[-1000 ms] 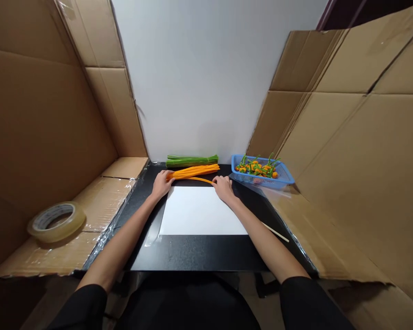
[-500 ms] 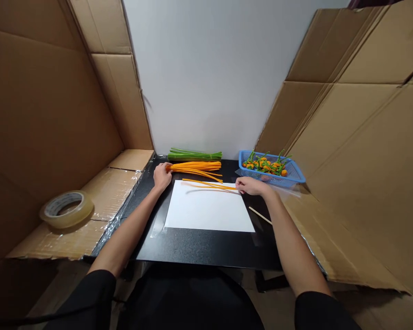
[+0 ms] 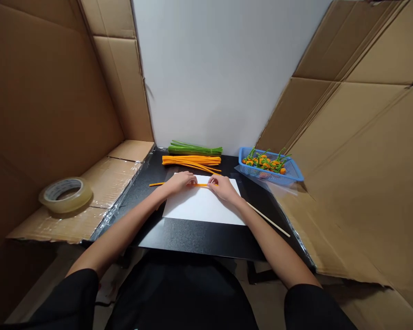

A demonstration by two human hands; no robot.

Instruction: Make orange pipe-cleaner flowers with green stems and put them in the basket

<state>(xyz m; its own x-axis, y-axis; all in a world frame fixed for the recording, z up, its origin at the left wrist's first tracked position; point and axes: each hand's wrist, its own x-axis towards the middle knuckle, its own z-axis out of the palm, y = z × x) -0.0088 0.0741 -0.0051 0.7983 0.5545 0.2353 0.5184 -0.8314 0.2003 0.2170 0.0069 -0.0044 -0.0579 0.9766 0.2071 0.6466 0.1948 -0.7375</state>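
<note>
Over the white sheet of paper (image 3: pixel 203 204), my left hand (image 3: pixel 181 182) and my right hand (image 3: pixel 221 187) pinch one length of orange pipe cleaner (image 3: pixel 202 185) between them. Its free end sticks out to the left past my left hand. Whether it is one stem or two side by side, I cannot tell. Behind the paper lies a bundle of orange pipe cleaners (image 3: pixel 192 160), a few fanned out on its right. A bundle of green pipe cleaners (image 3: pixel 194 148) is at the back against the wall.
A blue basket (image 3: pixel 292 175) with small orange-and-green pieces (image 3: pixel 265 161) stands at the back right. Beside my right forearm lies a thin pale stick (image 3: pixel 275 224). A roll of clear tape (image 3: pixel 66 194) rests on the cardboard at the left. Cardboard walls (image 3: pixel 358 151) flank the black table (image 3: pixel 192 239).
My left hand has let go of the orange bundle and come right and nearer. My right hand has moved left with the orange pipe cleaner, and both hands now hold it.
</note>
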